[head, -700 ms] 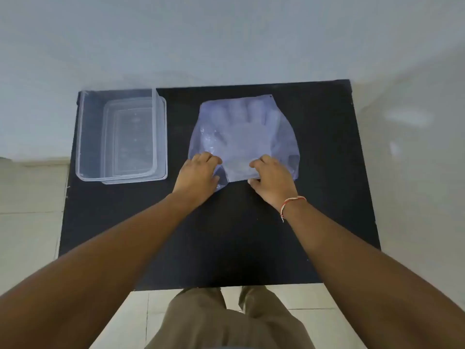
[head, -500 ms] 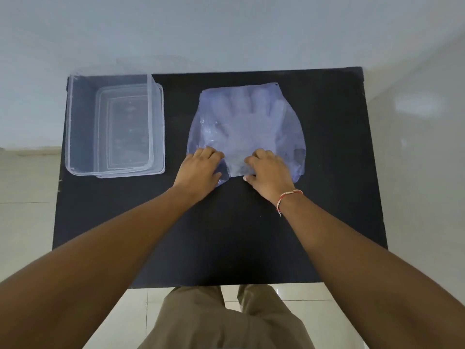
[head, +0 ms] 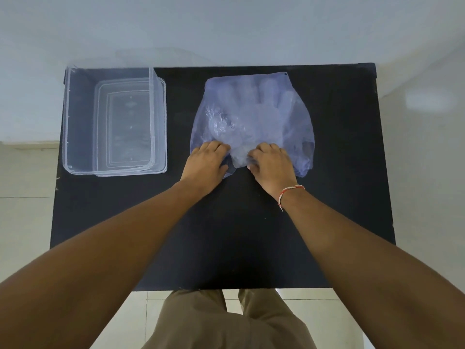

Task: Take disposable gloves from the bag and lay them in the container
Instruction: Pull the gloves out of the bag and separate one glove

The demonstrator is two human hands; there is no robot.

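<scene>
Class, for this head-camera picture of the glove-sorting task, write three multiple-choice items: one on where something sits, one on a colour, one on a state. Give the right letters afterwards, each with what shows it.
1. Where does the clear container stand on the black table?
A. at its far left corner
B. at its near right corner
C. in the middle, under the hands

2. What colour is the bag of gloves?
A. opaque red
B. translucent bluish-purple
C. solid green

3. What is in the container now?
A. a pile of gloves
B. the bag
C. no gloves

Answers:
1. A: it stands by the far left edges, apart from the bag.
2. B: the glove fingers show through its pale bluish-purple film.
3. C: only its clear ribbed floor shows, while the left hand and the right hand rest on the bag's near edge.
</scene>
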